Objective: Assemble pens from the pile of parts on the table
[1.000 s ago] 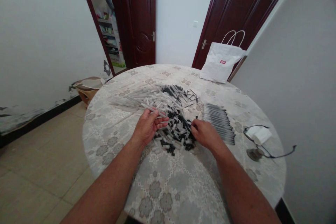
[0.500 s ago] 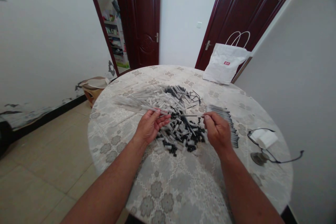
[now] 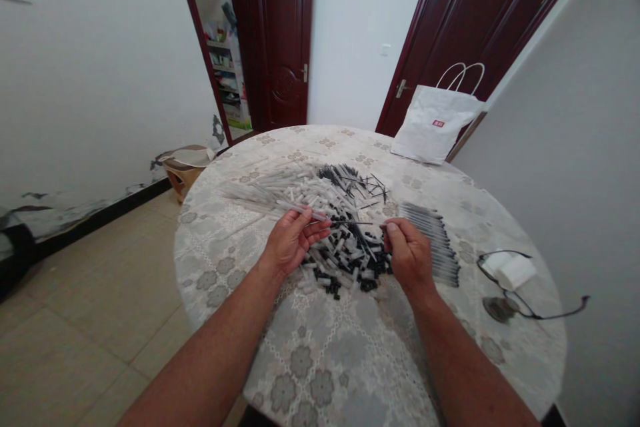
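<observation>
My left hand (image 3: 296, 241) is closed in a pinch on a clear pen barrel (image 3: 286, 205), its other fingers loosely curled. From my right hand (image 3: 409, 255), which pinches its outer end, a thin black pen refill (image 3: 359, 223) runs across to the barrel; whether its tip is inside cannot be made out. Below both hands lies a heap of small black and clear pen parts (image 3: 345, 257). Loose clear barrels (image 3: 260, 188) spread beyond my left hand, and dark refills (image 3: 345, 175) lie farther back. Beside my right hand, filled pens (image 3: 433, 240) are lined up in a row.
A round table with a patterned cloth (image 3: 300, 347) carries everything. At its right are eyeglasses (image 3: 535, 315), a white folded tissue (image 3: 515, 270) and a small round dark object (image 3: 497, 309). A white paper bag (image 3: 437, 123) stands at the back right edge.
My right hand has come closer to my left, so less of the refill shows between them. The whole view has shifted slightly.
</observation>
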`<state>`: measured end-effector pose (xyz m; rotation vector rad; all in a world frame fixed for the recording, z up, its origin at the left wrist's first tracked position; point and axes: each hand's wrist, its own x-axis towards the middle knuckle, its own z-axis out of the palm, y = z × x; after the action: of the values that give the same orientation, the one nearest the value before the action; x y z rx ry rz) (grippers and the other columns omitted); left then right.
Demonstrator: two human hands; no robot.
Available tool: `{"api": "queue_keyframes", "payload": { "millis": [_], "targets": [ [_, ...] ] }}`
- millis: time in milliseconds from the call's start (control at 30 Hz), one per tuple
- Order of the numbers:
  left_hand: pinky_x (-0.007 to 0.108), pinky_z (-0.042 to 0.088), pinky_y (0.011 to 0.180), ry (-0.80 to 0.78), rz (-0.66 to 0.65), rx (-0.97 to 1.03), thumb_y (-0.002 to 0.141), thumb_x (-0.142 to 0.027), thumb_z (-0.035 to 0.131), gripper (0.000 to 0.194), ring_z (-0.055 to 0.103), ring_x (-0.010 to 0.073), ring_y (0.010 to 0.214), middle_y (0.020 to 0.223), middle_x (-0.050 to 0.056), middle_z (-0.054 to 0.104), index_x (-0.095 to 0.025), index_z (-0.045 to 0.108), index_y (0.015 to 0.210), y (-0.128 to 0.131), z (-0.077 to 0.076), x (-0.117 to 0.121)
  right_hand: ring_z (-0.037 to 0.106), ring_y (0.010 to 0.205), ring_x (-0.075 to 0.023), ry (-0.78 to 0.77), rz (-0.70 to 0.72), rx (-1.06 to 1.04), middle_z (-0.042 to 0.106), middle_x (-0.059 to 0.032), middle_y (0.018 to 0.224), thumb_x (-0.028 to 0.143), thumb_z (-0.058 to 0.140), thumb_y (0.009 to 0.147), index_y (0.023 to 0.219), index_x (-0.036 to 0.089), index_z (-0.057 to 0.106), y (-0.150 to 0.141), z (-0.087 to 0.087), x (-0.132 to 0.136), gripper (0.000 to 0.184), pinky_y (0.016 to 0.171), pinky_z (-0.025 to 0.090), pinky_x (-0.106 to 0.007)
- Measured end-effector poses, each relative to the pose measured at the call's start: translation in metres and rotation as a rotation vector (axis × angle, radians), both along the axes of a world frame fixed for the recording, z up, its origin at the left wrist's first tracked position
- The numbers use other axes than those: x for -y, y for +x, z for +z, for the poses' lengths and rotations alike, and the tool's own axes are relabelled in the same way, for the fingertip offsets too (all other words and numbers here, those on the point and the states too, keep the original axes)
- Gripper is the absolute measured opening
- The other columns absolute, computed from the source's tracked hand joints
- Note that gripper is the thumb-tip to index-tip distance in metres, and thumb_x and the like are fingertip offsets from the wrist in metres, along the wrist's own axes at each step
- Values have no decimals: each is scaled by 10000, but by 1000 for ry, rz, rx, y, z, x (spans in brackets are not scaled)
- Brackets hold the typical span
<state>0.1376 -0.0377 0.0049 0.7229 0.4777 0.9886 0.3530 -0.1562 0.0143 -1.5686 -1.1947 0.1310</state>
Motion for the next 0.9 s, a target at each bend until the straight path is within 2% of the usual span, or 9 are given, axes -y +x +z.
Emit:
{"api": "queue_keyframes", "payload": {
  "millis": [133,300,567,733,900],
  "targets": [
    [393,645,812,15,-15,-5,844,-291,811,316,791,241,868,975,78,781,-181,548,980,0,-1,0,549,608,-162,-11,-9,48,590,22,627,440,484,1008,892,199,697,-2,-2,-1,343,619,404,-274],
    [398,646,809,20,-9,-11,833,-293,821,326,791,247,873,975,78,782,-179,547,969,1,0,0,598,685,-167,-2,61,118,656,-6,732,397,480,1022,917,199,698,-7,1,0,313,670,437,-277],
    [396,649,786,11,28,-27,823,-291,831,329,789,240,848,968,80,777,-174,550,947,1,-2,-2,645,792,-186,81,223,424,692,-48,852,252,511,1007,987,207,695,-5,8,6,190,760,484,-312],
    [354,648,700,47,-69,-92,810,-350,838,339,780,233,800,952,91,773,-167,586,944,5,-3,7,653,810,-187,14,347,509,694,-62,887,240,530,1009,1080,198,698,-7,3,3,187,762,488,-308],
    [320,637,700,122,-260,-191,796,-352,849,319,757,193,751,894,96,768,-150,635,918,5,-7,14,643,744,-170,-68,470,551,683,-42,819,286,549,1015,985,209,718,-13,1,0,188,690,460,-278]
  ]
}}
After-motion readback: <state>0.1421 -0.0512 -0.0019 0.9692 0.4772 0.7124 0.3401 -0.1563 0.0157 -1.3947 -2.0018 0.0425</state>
